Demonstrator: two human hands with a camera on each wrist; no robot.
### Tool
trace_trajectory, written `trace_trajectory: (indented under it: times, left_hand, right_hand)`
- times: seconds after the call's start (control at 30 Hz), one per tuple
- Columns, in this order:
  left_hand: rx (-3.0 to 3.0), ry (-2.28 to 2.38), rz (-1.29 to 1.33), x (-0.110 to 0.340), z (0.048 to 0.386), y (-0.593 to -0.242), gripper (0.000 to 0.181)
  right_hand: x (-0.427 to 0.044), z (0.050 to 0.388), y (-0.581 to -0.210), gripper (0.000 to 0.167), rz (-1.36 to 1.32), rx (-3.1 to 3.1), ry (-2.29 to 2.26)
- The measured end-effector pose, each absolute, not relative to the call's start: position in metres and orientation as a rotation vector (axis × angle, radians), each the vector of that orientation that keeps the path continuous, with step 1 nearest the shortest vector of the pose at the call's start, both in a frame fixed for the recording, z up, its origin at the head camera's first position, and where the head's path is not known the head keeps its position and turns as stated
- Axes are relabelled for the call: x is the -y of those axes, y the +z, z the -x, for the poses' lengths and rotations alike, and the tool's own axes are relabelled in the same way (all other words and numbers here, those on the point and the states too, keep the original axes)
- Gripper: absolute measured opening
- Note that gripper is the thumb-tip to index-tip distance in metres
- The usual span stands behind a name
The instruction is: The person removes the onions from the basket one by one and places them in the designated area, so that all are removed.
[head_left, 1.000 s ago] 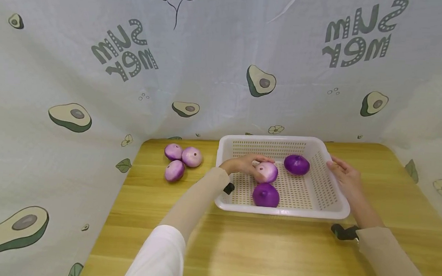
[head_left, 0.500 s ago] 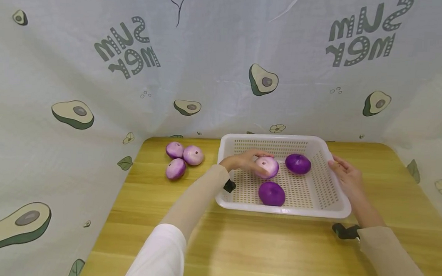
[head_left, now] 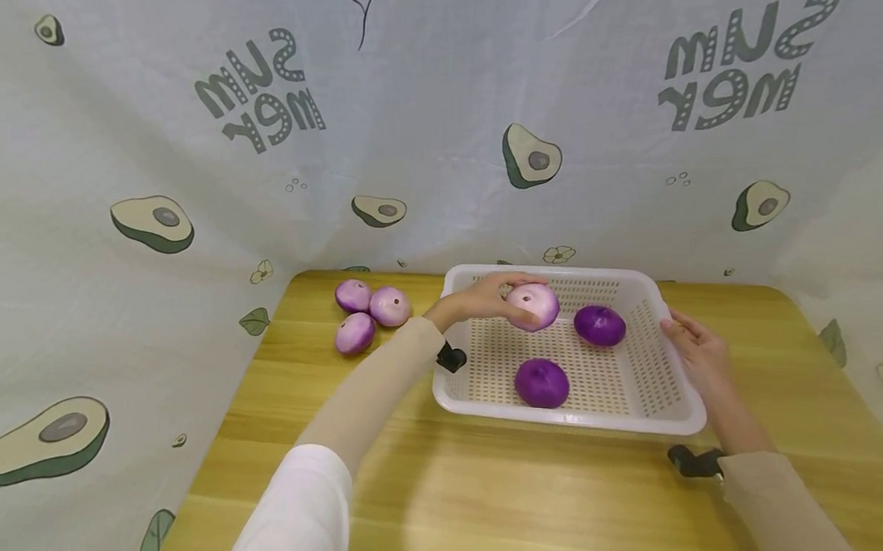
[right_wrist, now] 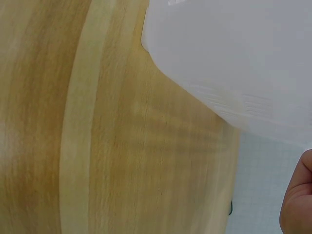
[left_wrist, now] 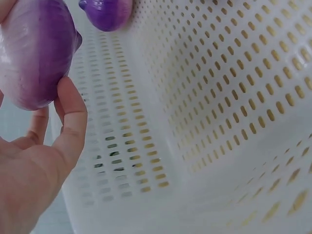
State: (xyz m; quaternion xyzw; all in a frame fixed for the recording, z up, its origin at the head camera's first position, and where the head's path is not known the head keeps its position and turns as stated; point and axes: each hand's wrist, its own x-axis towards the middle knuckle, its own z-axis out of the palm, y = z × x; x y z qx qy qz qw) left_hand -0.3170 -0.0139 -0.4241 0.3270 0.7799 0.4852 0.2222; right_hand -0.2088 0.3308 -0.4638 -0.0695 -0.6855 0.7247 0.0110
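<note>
My left hand holds a purple onion between thumb and fingers, raised over the far left part of a white plastic basket. In the left wrist view the fingers curl against this onion, with the basket's slotted wall beside them. Two darker purple onions lie in the basket: one onion towards the right, another onion by the near wall. On the basket's right rim, my right hand grips the edge. Only part of that hand shows in the right wrist view.
Left of the basket, three onions sit close together on the wooden table. A pale curtain with printed avocados hangs behind the table. Black camera mounts are on both wrists.
My left hand has lifted the onion from the basket floor, up and away towards the far wall. The near onion shifted slightly right earlier. My right hand stays on the rim.
</note>
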Motion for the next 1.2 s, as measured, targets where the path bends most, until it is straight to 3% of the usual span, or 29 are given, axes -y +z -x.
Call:
trace_trajectory:
  times: [0.13,0.23,0.5,0.8,1.07,1.2]
  left_hand:
    - [-2.176,1.361,-0.898,0.02,0.314,-0.414,0.067]
    - [-2.214,1.359,-0.897,0.027,0.309,-0.407,0.068]
    - [-2.275,1.418,-0.849,0.05,0.297,-0.392,0.069]
    - [-2.271,1.551,-0.742,0.078,0.281,-0.38,0.066]
    - [-2.262,1.632,-0.61,0.107,0.273,-0.372,0.066]
    - [-2.372,1.591,-0.572,0.123,0.272,-0.369,0.068]
  right_hand:
    - [-0.33,0.21,-0.464,0.026,0.176,2.051,2.325]
    - [-0.33,0.212,-0.466,0.023,0.168,2.031,2.331]
    - [-0.332,0.216,-0.47,0.032,0.197,2.065,2.298]
    - [-0.334,0.213,-0.469,0.054,0.187,2.126,2.259]
    - [-0.334,0.213,-0.47,0.027,0.141,2.068,2.316]
    - [-0.333,0.211,-0.465,0.035,0.14,2.107,2.298]
